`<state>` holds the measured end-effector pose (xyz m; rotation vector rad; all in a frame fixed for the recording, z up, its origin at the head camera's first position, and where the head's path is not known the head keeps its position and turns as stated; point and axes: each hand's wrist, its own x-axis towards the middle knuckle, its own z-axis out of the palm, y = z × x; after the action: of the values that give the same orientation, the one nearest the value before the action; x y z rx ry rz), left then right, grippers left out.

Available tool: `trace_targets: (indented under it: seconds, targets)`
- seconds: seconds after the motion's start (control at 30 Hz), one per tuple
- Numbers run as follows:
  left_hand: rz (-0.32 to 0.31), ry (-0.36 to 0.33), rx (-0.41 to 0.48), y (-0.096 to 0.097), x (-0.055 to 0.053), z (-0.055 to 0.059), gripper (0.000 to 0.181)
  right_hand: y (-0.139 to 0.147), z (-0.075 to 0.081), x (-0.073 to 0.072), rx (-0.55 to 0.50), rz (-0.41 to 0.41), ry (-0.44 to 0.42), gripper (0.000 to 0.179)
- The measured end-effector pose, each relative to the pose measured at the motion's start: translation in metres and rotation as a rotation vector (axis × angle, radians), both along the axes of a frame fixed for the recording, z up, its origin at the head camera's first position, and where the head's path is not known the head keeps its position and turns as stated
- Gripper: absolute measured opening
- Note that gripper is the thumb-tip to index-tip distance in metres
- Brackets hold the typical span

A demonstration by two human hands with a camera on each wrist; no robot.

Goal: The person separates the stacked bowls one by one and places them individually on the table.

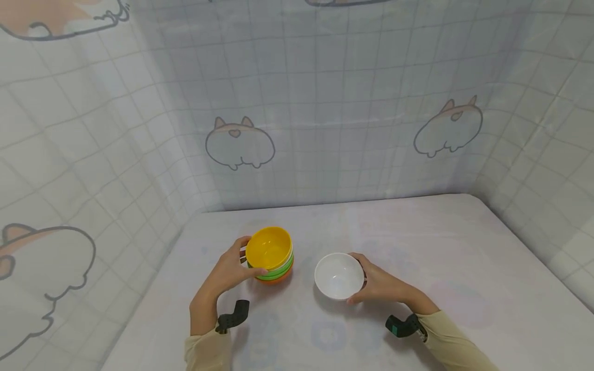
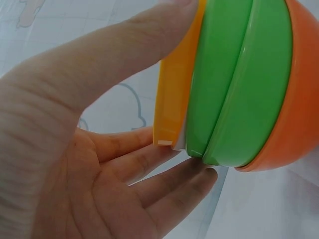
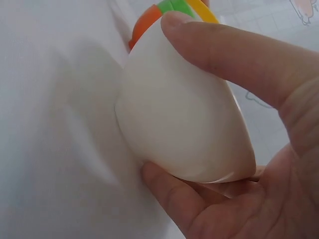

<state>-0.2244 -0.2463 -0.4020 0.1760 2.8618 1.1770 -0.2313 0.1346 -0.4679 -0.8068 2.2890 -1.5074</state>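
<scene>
A stack of bowls stands at the left of the table. On top is a yellow bowl (image 1: 268, 248); a sliver of white, two green bowls (image 2: 249, 84) and an orange bowl (image 2: 304, 94) show below it. My left hand (image 1: 230, 269) holds the yellow bowl between thumb and fingers, the lower fingers reaching beside the green ones. To the right, a white bowl (image 1: 339, 276) faces upward, its inside bare. My right hand (image 1: 381, 283) grips its right side, thumb near the front and fingers round the back. Whether its base touches the table cannot be told.
A pale cloth covers the table (image 1: 408, 237). Behind it hangs a grid-patterned curtain (image 1: 343, 154) with cartoon dogs, which continues along both sides. Each wrist carries a black camera mount, such as the right mount (image 1: 402, 326). A gap separates the stack from the white bowl.
</scene>
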Motion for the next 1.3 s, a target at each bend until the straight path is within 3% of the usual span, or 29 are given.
trace_targets:
  seconds: [1.0, 1.3]
  targets:
    - [-0.02, 0.003, 0.015, -0.0001, 0.0029, 0.0022, 0.1, 0.0014, 0.0022, 0.005, 0.039, -0.004, 0.061, 0.102]
    - [-0.023, 0.006, 0.013, 0.0008, -0.0005, -0.0002, 0.101, 0.0033, 0.0032, 0.0052, 0.041, 0.015, 0.019, 0.108]
